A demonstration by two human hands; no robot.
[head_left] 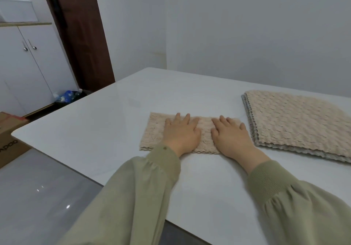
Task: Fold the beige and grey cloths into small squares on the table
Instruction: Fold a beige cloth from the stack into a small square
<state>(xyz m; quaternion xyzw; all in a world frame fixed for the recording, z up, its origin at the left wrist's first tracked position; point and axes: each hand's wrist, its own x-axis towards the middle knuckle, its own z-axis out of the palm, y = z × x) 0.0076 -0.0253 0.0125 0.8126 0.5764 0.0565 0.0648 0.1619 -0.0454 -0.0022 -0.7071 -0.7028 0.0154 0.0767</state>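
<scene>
Both the left hand [180, 133] and right hand [230, 134] lie flat, fingers straight, pressing a folded beige textured cloth strip [153, 130] onto the glossy white table [95, 127], gripping nothing.

Left hand [180, 132] and right hand [230, 134] press flat on a folded beige cloth [153, 132] on the white table [98, 121].

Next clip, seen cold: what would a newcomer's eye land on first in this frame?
Two hands in olive sleeves, the left hand and right hand, press flat side by side on a beige cloth folded into a long strip near the middle of the white table. To its right lies a larger flat stack of cloths, beige on top with grey edges showing beneath.
</scene>
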